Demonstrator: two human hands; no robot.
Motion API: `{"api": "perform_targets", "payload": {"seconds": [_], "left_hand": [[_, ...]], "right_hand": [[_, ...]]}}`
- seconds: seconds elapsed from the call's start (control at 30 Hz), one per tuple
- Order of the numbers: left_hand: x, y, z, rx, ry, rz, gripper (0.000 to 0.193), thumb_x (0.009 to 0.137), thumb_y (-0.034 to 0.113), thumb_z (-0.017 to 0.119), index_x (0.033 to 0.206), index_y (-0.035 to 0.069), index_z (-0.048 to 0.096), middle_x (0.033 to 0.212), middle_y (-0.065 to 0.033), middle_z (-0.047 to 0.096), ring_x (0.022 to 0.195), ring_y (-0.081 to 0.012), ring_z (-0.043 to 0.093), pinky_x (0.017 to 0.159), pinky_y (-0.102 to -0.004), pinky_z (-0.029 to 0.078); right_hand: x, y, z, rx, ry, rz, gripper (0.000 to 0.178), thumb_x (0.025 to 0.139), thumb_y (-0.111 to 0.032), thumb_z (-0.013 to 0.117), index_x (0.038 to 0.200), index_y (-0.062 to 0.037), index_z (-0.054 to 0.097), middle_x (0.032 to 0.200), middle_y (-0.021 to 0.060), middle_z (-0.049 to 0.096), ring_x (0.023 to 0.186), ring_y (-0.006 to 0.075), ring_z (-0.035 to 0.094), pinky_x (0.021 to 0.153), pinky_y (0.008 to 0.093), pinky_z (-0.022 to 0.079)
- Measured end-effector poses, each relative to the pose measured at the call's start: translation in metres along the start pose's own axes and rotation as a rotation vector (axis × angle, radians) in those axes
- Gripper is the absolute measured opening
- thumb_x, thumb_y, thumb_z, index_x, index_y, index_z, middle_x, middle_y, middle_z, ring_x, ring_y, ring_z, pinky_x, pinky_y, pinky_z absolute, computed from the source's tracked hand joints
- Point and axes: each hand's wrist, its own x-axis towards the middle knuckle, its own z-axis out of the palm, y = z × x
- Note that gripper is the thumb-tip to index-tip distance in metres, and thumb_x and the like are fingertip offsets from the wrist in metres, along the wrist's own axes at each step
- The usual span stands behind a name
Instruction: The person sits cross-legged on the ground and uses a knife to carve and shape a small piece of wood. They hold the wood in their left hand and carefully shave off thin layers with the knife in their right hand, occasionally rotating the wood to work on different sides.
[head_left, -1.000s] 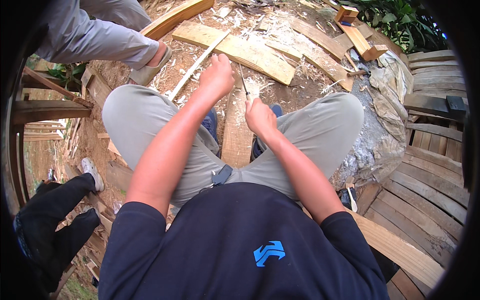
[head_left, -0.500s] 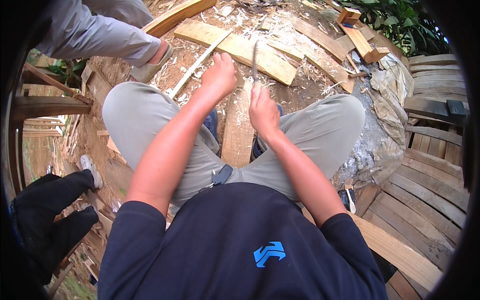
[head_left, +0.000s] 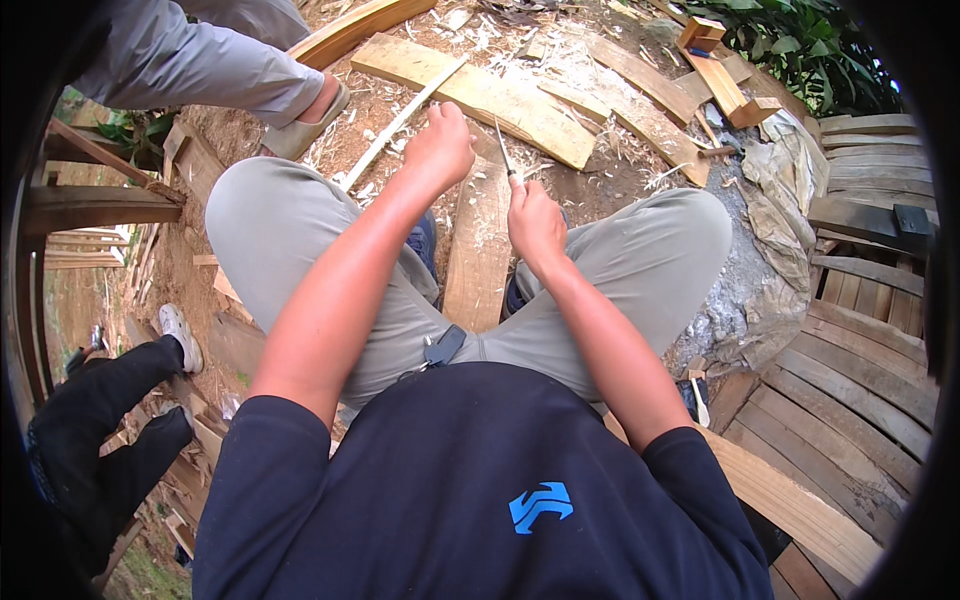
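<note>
My right hand [head_left: 537,222] is closed round the handle of a knife [head_left: 504,148]. Its narrow blade points away from me and leans left, toward my other hand. My left hand [head_left: 440,146] is curled into a fist, and whatever it may grip is hidden behind the fingers. Between my feet a wooden board [head_left: 476,255] runs lengthwise, with pale shavings on it. Just left of my left fist a long thin strip of pale wood [head_left: 400,126] lies slanting, its far end across a broad plank [head_left: 480,95].
Shavings and planks [head_left: 655,132] litter the ground ahead. A wooden piece with upright end blocks [head_left: 718,80] lies far right, beside a crumpled sheet [head_left: 775,215]. Wooden slats [head_left: 850,370] fill the right. One person's leg [head_left: 215,70] stands far left; another's dark trousers [head_left: 115,400] show near left.
The knife blade has swung from nearly upright to leaning left. My right hand has turned and shifted slightly right and nearer me. My left fist has barely moved.
</note>
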Motion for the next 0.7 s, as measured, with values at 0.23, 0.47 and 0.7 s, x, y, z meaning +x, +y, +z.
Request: {"api": "perform_targets", "payload": {"seconds": [0.23, 0.47, 0.7], "left_hand": [[0.0, 0.013, -0.004, 0.011, -0.055, 0.006, 0.04, 0.094, 0.017, 0.065, 0.122, -0.005, 0.046, 0.128, -0.0278, 0.051, 0.108, -0.0419, 0.065, 0.09, -0.0505, 0.054], [-0.003, 0.012, -0.014, 0.006, 0.005, 0.037, 0.041, 0.087, 0.008, 0.065, 0.122, -0.002, 0.047, 0.123, -0.0262, 0.051, 0.111, -0.0417, 0.063, 0.094, -0.0487, 0.052], [-0.003, 0.007, -0.013, 0.039, -0.037, 0.001, 0.045, 0.084, 0.006, 0.067, 0.122, -0.003, 0.045, 0.126, -0.0265, 0.049, 0.108, -0.042, 0.064, 0.09, -0.0488, 0.054]], "right_hand": [[0.034, 0.042, 0.037, 0.557, -0.278, 0.155, 0.045, 0.107, -0.039, 0.038, 0.1, -0.0034, 0.064, 0.073, 0.0101, 0.062, 0.056, 0.0172, 0.056, 0.051, 0.0334, 0.044], [0.024, 0.019, 0.012, 0.365, -0.213, -0.008, 0.04, 0.107, -0.035, 0.04, 0.123, -0.0005, 0.051, 0.082, 0.0215, 0.068, 0.066, 0.0327, 0.066, 0.064, 0.0464, 0.05], [-0.002, -0.011, -0.007, 0.375, 0.237, -0.29, 0.039, 0.109, -0.031, 0.038, 0.134, -0.0017, 0.048, 0.094, 0.0307, 0.068, 0.089, 0.0504, 0.066, 0.074, 0.0573, 0.049]]}}
